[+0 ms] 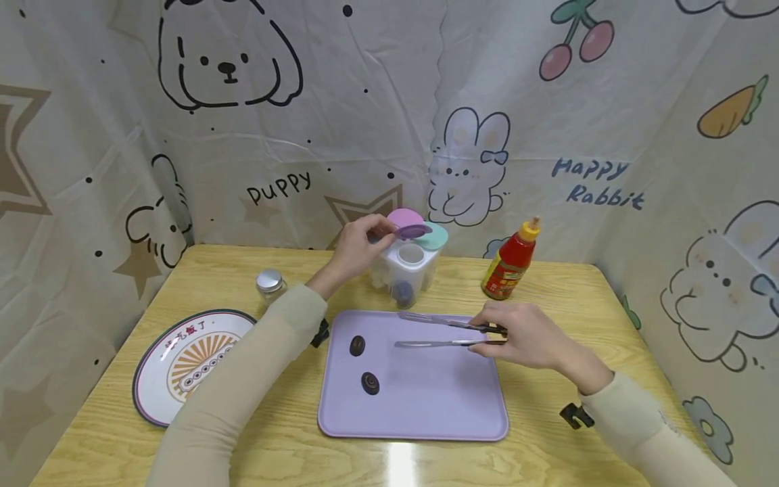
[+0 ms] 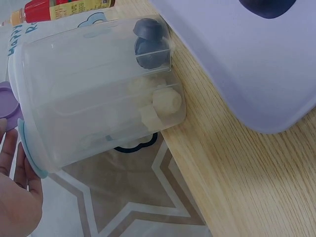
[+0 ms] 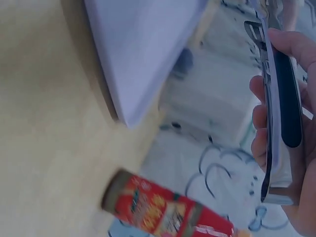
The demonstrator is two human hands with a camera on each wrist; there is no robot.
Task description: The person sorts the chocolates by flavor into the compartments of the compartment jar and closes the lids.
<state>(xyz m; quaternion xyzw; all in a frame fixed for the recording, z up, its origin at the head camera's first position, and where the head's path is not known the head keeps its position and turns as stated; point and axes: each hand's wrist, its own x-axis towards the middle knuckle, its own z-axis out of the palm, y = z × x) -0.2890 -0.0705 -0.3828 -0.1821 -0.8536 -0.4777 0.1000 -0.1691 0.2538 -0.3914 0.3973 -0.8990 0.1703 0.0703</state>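
My left hand (image 1: 358,245) pinches the edge of a raised purple lid (image 1: 412,231) on a clear plastic container with several compartments (image 2: 89,94). Under that lid a round opening (image 1: 410,253) shows. Through the walls, dark blue pieces (image 2: 150,44) and cream-coloured pieces (image 2: 167,101) lie at the bottom. In my right hand (image 1: 528,335) is a pair of metal tongs (image 1: 435,343) with black grips, its arms spread apart over the lilac tray (image 1: 426,412). Nothing is between the tongs' tips. Two dark brown oval pieces (image 1: 370,383) lie on the tray's left part.
A red sauce bottle (image 1: 510,264) with a yellow cap stands behind the tray on the right. A silver-lidded jar (image 1: 270,284) and a patterned white plate (image 1: 159,385) are on the left, partly behind my left sleeve. Printed cloth hangs around the wooden table.
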